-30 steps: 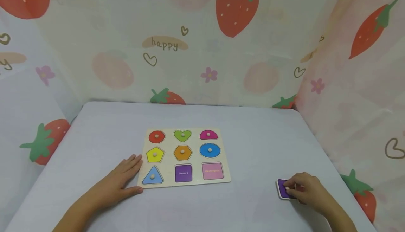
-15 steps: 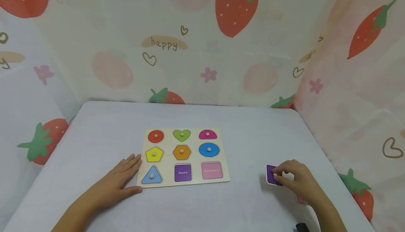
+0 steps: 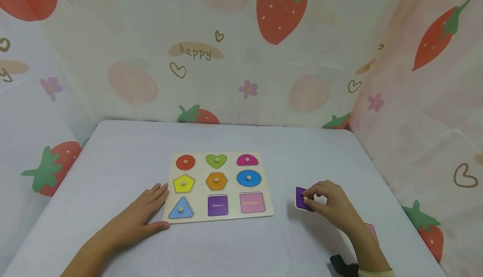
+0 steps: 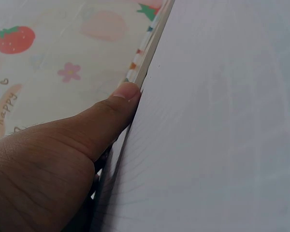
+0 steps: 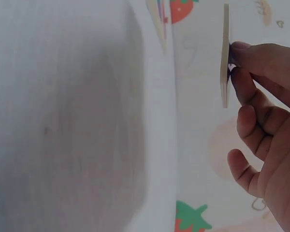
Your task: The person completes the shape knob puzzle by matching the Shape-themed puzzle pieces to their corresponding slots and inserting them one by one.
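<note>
Nearest you on the right, a pink piece (image 3: 371,231) lies flat on the table (image 3: 113,163), partly hidden behind your right forearm. Just beyond it, your right hand (image 3: 332,205) pinches the purple square piece (image 3: 301,198) by its knob between thumb and fingertips, the other fingers loosely curled; the piece is off the table, to the right of the puzzle board (image 3: 219,186) and not touching it. On the left, your left hand (image 3: 141,218) rests flat on the table, fingers straight and holding nothing, thumb tip against the board's near left edge. On the board, the near row has a blue triangle (image 3: 181,210) seated, then an empty purple square slot (image 3: 218,205) and an empty pink rectangle slot (image 3: 252,202). The six shapes farther back all sit in place.
</note>
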The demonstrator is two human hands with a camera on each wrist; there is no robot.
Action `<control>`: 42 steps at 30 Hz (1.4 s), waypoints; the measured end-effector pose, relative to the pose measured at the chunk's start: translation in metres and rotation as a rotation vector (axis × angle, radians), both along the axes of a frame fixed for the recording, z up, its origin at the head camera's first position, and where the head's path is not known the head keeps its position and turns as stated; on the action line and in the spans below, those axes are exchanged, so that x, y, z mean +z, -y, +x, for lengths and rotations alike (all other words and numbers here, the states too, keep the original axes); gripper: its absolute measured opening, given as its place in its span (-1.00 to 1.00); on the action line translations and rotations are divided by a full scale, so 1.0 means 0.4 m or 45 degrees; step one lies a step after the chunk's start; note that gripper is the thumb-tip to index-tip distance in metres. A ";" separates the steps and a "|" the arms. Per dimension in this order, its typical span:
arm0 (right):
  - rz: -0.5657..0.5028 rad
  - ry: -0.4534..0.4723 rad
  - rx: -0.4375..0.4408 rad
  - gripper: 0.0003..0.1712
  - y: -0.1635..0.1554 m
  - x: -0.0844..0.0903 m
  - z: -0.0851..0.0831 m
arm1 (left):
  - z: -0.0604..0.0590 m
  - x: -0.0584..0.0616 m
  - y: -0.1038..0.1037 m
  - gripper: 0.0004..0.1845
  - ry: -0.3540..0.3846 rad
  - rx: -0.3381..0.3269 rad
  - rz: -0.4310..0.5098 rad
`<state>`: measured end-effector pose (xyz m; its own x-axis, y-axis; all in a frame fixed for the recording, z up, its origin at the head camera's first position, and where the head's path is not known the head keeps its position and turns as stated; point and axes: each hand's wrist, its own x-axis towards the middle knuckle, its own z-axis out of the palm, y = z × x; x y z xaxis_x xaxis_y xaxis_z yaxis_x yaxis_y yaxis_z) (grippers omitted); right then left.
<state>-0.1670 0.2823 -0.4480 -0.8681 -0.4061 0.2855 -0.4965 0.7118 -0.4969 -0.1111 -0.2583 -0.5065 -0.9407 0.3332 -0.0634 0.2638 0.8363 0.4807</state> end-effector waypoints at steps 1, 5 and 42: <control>-0.003 0.008 0.007 -0.78 0.009 0.001 -0.003 | 0.000 0.000 0.000 0.10 0.002 0.001 0.002; -0.010 0.025 0.030 -0.79 0.046 0.009 -0.014 | -0.001 0.001 0.000 0.09 0.001 0.002 0.008; 0.037 0.057 0.229 -0.87 0.312 0.069 -0.070 | -0.002 -0.012 0.001 0.09 -0.020 0.002 0.008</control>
<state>-0.1949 0.1577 -0.4205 -0.7921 -0.5637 0.2342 -0.5950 0.6276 -0.5020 -0.1118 -0.2586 -0.5113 -0.9422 0.3318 -0.0466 0.2697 0.8336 0.4820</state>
